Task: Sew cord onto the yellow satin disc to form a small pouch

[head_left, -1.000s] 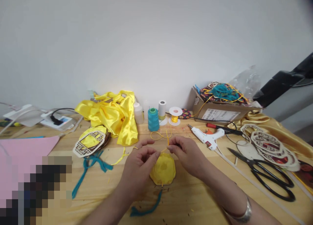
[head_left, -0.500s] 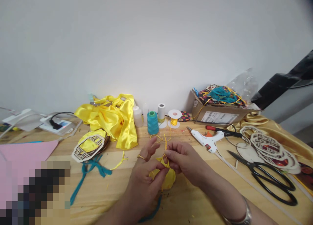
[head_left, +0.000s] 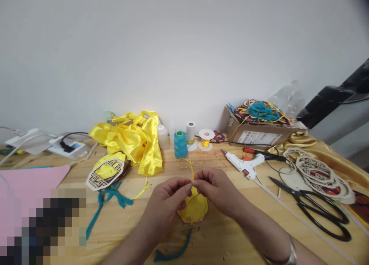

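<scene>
A yellow cord [head_left: 192, 174] stands up between my two hands, its loose part curling on the table toward a white spool [head_left: 206, 134]. My left hand [head_left: 173, 195] pinches the cord from the left, thumb against forefinger. From the right, my right hand [head_left: 215, 188] pinches it at almost the same spot, the fingertips of both hands nearly touching. Beneath them lies a yellow fabric-covered piece [head_left: 192, 209], partly hidden by my hands. A teal tassel [head_left: 184, 246] trails from its lower end on the wooden table.
Behind my hands stands a teal thread cone [head_left: 180, 145]. Yellow satin [head_left: 138, 142] and cut-out wooden frames [head_left: 105, 172] are at left. To the right lie a glue gun [head_left: 243, 163], large black scissors [head_left: 314, 207] and more wooden frames [head_left: 317, 169], with a full cardboard box [head_left: 256, 136] behind.
My left fingers, spread before, have drawn together and moved up to the cord beside my right fingertips. More of the yellow piece and the teal tassel now shows.
</scene>
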Available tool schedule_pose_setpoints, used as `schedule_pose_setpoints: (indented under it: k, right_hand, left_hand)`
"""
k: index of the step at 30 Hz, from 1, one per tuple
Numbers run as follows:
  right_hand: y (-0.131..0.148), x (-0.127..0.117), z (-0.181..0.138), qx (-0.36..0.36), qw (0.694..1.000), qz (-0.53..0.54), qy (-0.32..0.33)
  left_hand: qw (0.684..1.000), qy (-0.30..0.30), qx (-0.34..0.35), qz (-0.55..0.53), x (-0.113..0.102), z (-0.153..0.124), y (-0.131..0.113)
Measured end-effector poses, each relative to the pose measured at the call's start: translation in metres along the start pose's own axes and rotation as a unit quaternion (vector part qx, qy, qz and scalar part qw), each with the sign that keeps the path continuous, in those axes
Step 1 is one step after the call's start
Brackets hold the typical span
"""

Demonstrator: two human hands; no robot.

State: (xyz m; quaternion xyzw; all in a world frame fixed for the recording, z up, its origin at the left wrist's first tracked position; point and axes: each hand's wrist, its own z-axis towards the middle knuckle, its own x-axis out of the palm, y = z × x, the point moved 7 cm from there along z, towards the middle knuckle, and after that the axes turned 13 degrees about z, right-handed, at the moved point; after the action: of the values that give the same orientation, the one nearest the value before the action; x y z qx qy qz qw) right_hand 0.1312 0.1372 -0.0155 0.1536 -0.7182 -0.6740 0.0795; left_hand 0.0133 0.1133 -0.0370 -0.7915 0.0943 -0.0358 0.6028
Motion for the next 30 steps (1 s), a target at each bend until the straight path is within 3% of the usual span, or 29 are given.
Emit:
schedule_pose_setpoints:
  k: [11, 20, 25, 30]
  right_hand:
    - [-0.001, 0.002, -0.001, 0.051, 0.993, 0.102, 0.008]
    - [-0.002, 0.001, -0.001, 0.052, 0.994, 0.095, 0.001]
    - [0.006, -0.006, -0.002, -0.008, 0.999, -0.039, 0.004]
    - [0.016, -0.006, -0.011, -0.057, 0.980, -0.189, -0.012]
  left_hand:
    - [0.997, 0.028, -0.036, -0.065, 0.003, -0.001, 0.004]
    - [0.998, 0.011, -0.041, -0.055, 0.000, -0.001, 0.006]
    - [0.997, -0.021, -0.035, -0.064, -0.007, 0.001, 0.004]
    - [0.997, -0.046, -0.033, -0.061, -0.010, 0.002, 0.003]
